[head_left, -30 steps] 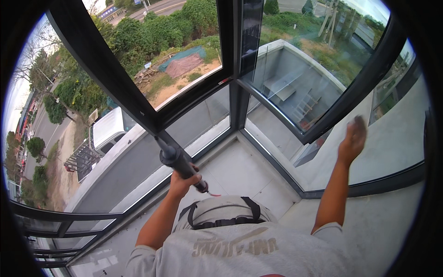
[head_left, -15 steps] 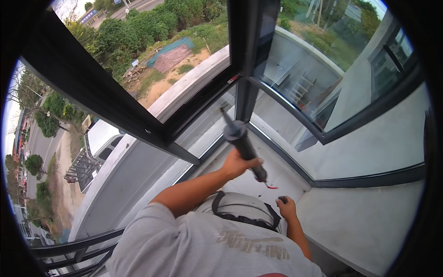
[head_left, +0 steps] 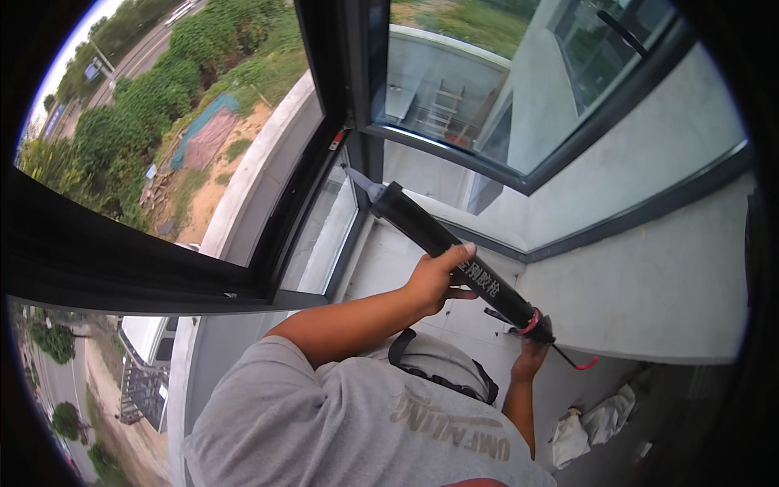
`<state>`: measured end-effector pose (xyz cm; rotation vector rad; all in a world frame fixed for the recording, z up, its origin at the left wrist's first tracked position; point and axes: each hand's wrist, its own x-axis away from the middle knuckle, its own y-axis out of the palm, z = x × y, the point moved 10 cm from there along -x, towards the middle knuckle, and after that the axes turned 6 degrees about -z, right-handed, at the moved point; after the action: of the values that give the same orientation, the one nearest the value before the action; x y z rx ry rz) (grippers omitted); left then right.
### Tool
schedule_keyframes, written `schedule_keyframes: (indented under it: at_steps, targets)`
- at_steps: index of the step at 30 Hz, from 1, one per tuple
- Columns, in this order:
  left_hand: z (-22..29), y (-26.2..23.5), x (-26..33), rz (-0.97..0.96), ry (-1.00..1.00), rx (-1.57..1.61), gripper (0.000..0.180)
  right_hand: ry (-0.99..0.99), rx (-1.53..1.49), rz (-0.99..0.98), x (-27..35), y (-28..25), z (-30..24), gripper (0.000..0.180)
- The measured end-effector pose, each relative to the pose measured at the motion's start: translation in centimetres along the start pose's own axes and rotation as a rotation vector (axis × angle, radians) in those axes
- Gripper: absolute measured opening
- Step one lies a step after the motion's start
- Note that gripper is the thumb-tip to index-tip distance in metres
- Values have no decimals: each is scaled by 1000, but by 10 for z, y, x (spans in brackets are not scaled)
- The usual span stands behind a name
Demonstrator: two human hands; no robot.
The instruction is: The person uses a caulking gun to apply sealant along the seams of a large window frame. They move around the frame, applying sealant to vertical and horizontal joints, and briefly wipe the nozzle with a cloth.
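A black caulking gun (head_left: 430, 231) slants across in front of my body, its pale translucent nozzle (head_left: 365, 183) at the upper left beside the window frame's corner. My left hand (head_left: 441, 282) is wrapped round the middle of the barrel, thumb on top. At the rear end, just below the red ring, my right hand (head_left: 532, 351) grips the gun around its handle; most of those fingers are hidden behind it. A thin rod with a red hooked tip (head_left: 586, 364) sticks out past the right hand.
Dark window frames (head_left: 276, 243) surround the opening on the left. A glazed sash (head_left: 471, 158) stands swung inward above the gun. A grey wall ledge (head_left: 625, 308) runs along the right. White bags or cloths (head_left: 596, 426) lie on the floor at lower right. Outside are a truck (head_left: 146, 349) and bushes.
My right hand, earlier apart near my waist with a small dark thing, has come up to the gun's rear. The gun is tilted further over, and the view has turned to the right.
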<state>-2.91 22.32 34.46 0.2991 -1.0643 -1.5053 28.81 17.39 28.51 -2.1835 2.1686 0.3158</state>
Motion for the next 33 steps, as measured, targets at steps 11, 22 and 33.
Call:
schedule_keyframes:
  at_steps: [11,22,33]
  targets:
    - [-57,34,21,-99,-175,123,45,113,55,-11,62,-58,-54,62]
    - [-14,103,35,-385,-96,-158,58,223,-154,-308,81,-11,-80,72]
    - [215,213,-6,-774,484,-437,42,-155,-503,-499,-18,59,-130,65]
